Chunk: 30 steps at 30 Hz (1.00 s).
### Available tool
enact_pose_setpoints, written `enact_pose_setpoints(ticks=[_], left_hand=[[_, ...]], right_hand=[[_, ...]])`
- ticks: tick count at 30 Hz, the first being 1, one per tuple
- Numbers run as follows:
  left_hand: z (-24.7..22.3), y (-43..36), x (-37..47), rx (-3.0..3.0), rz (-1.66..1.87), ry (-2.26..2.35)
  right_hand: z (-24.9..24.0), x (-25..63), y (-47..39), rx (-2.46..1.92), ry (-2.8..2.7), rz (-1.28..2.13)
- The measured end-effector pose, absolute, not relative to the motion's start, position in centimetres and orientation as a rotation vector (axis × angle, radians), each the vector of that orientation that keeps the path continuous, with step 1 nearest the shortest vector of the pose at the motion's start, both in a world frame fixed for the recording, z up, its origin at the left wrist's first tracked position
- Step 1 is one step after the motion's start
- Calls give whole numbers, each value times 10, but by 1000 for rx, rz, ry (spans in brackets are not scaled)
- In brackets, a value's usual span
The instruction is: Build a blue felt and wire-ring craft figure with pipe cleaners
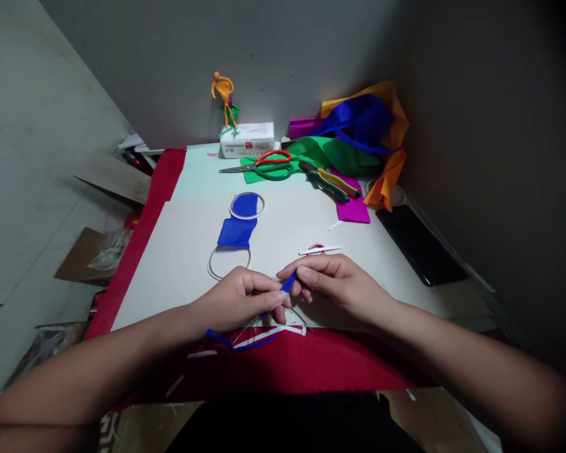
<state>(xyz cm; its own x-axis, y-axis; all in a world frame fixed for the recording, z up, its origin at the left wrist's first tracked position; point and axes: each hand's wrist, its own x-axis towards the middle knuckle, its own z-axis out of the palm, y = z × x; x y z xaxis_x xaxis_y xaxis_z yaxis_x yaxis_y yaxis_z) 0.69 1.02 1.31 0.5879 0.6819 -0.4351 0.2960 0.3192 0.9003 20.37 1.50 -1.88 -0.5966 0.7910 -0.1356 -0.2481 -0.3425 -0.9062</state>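
Observation:
My left hand [243, 301] and my right hand [332, 283] meet over the near edge of a white sheet [179, 264]. Together their fingertips pinch a thin blue-wrapped wire [288, 282], whose blue tail [226, 340] trails down over the red cloth [311, 362]. Just beyond my left hand lie two white wire rings, the far ring [248, 205] filled with blue paper [237, 231] that hangs toward the near bare ring [229, 264]. A white strip [319, 250] on a small red loop lies beyond my right hand.
Red and green scissors [268, 165], pliers [329, 182], a white box [247, 139], an orange wire figure [224, 97] and a heap of coloured paper [358, 135] sit at the back by the wall. A black phone [419, 245] lies at the right. Cardboard [82, 255] is on the floor at left.

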Motion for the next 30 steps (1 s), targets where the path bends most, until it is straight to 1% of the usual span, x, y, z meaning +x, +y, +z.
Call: enact_pose_setpoints(ticks=[7, 10, 12, 15, 16, 18, 22, 30], left_hand=[[4, 8, 5, 1137, 409, 943], [3, 8, 5, 1155, 421, 951], [2, 8, 5, 1162, 422, 968], [2, 9, 5, 1141, 419, 998], [2, 9, 5, 1131, 424, 1002], [2, 9, 5, 1126, 427, 1007], [3, 10, 4, 1144, 419, 1037], [4, 9, 3, 1219, 437, 1084]], right_hand=[[-17, 200, 13, -838, -1305, 1945], [-9, 203, 14, -887, -1414, 1809], [-1, 211, 19, -1003, -1612, 1513], [6, 226, 32, -1152, -1958, 852], [6, 231, 37, -1174, -2092, 686], [3, 237, 44, -1237, -2337, 509], [-5, 237, 48, -1297, -2574, 481], [-9, 237, 50, -1356, -2491, 485]])
